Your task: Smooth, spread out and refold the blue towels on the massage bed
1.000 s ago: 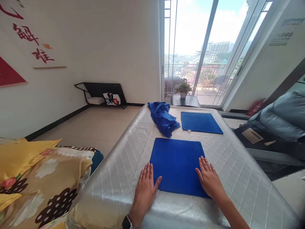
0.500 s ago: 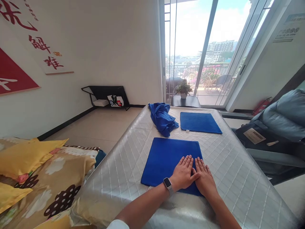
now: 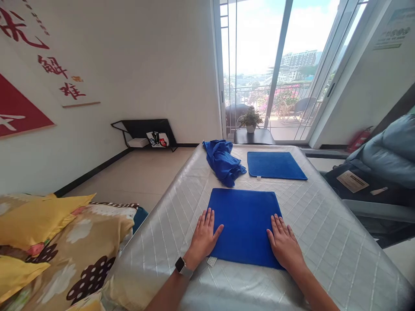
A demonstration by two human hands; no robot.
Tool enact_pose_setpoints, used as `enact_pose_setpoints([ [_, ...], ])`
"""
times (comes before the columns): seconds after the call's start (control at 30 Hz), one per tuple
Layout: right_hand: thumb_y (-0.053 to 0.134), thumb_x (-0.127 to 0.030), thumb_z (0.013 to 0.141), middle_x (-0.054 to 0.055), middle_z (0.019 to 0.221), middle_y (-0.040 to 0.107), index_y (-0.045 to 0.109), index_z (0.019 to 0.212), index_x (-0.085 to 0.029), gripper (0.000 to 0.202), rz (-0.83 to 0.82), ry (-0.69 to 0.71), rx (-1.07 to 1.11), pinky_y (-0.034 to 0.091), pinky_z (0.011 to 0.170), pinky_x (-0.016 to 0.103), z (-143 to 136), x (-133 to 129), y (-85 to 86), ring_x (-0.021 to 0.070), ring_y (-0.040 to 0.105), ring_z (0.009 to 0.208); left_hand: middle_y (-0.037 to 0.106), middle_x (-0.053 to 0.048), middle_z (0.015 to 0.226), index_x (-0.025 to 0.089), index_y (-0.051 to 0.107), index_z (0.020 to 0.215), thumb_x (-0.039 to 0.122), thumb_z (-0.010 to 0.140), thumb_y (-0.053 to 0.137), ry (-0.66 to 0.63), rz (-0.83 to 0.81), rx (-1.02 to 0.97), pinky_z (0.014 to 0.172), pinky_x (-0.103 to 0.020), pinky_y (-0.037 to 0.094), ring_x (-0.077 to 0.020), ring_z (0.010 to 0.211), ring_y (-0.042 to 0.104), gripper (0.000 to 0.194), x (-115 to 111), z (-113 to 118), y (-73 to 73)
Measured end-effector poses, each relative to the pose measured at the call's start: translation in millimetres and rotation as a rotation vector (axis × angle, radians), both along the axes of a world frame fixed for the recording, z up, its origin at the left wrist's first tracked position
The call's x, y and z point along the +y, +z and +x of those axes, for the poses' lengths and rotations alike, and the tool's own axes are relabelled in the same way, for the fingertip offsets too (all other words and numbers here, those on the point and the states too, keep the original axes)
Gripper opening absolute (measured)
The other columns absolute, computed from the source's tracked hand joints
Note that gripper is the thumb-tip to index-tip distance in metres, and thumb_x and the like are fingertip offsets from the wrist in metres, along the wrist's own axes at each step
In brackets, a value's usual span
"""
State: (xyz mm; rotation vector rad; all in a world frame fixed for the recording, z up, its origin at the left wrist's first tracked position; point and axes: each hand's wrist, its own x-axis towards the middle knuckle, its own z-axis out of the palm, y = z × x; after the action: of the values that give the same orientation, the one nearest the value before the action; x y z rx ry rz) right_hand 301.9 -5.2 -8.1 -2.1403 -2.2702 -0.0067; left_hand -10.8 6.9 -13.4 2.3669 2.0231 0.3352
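Observation:
A blue towel [image 3: 244,224], folded into a flat rectangle, lies on the silver quilted table cover [image 3: 327,242]. My left hand [image 3: 204,235] rests flat over its left edge, fingers stretched out and thumb apart. On the opposite edge my right hand [image 3: 285,242] lies flat too, its fingers extended. Neither hand grips anything. A white tag [image 3: 212,261] sticks out at the towel's near left corner. Farther back lies a second folded blue towel [image 3: 276,165], and left of it a crumpled blue towel [image 3: 223,162] in a loose heap.
Beyond the table's far edge, a potted plant [image 3: 250,119] stands on a dark chair [image 3: 253,136] before the glass sliding door. A bed with yellow pillows [image 3: 48,220] is at left. At right, an armchair [image 3: 382,207] holds a bag and a puffy grey-blue item.
My left hand has moved left from the towel's right part to its left edge. My right hand has shifted slightly right. The towel stays flat, and the view has moved a little.

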Motion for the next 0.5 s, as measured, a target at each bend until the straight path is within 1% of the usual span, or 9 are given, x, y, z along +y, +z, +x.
enact_pose_setpoints([
  [0.1,0.018,-0.040,0.099,0.008,0.162,0.018,0.024,0.155,-0.009,0.065,-0.019,0.024,-0.045,0.013,0.122,0.047,0.5,0.8,3.8,0.0227,0.016,0.150,0.022,-0.014,0.161,0.008,0.024,0.155,0.063,0.100,0.022,0.013,0.010,-0.015,0.120,-0.048,0.025,-0.0288,0.149,0.017,0.078,-0.5,-1.9,-3.9],
  [0.17,0.018,-0.040,0.099,0.009,0.161,0.022,0.027,0.154,-0.008,0.065,-0.045,0.043,-0.061,0.014,0.121,0.049,-0.5,6.6,10.0,0.0239,0.020,0.149,0.022,-0.015,0.161,0.008,0.026,0.155,0.063,0.100,0.022,0.006,0.022,-0.021,0.120,-0.048,0.026,-0.0284,0.149,0.018,0.078,0.5,0.1,-5.1],
  [0.23,0.018,-0.040,0.099,0.010,0.160,0.024,0.028,0.154,-0.008,0.064,-0.056,0.057,-0.072,0.014,0.121,0.049,-3.3,18.2,18.2,0.0241,0.021,0.149,0.024,-0.015,0.161,0.007,0.028,0.154,0.062,0.100,0.022,0.001,0.029,-0.027,0.120,-0.047,0.026,-0.0283,0.149,0.019,0.077,1.3,1.6,-5.9],
  [0.33,0.017,-0.041,0.100,0.010,0.161,0.022,0.026,0.155,-0.008,0.064,-0.017,0.062,-0.069,0.015,0.121,0.046,-7.9,43.4,27.4,0.0230,0.018,0.149,0.027,-0.016,0.160,0.007,0.030,0.153,0.060,0.101,0.025,0.000,0.056,-0.036,0.119,-0.048,0.027,-0.0286,0.149,0.021,0.075,1.0,1.5,-7.5],
  [0.4,0.017,-0.041,0.100,0.010,0.161,0.022,0.025,0.155,-0.008,0.064,0.008,0.051,-0.055,0.014,0.121,0.044,-8.0,59.7,27.0,0.0223,0.017,0.150,0.028,-0.016,0.159,0.009,0.028,0.154,0.053,0.103,0.024,-0.003,0.084,-0.048,0.119,-0.049,0.029,-0.0276,0.148,0.022,0.068,0.4,-0.6,-9.6],
  [0.5,0.017,-0.041,0.101,0.010,0.162,0.021,0.024,0.155,-0.006,0.065,0.014,0.020,-0.033,0.014,0.121,0.042,-2.9,75.0,16.3,0.0218,0.017,0.150,0.030,-0.015,0.159,0.012,0.024,0.156,0.045,0.105,0.021,-0.008,0.104,-0.075,0.118,-0.049,0.031,-0.0255,0.147,0.026,0.061,1.7,-6.9,-12.4],
])
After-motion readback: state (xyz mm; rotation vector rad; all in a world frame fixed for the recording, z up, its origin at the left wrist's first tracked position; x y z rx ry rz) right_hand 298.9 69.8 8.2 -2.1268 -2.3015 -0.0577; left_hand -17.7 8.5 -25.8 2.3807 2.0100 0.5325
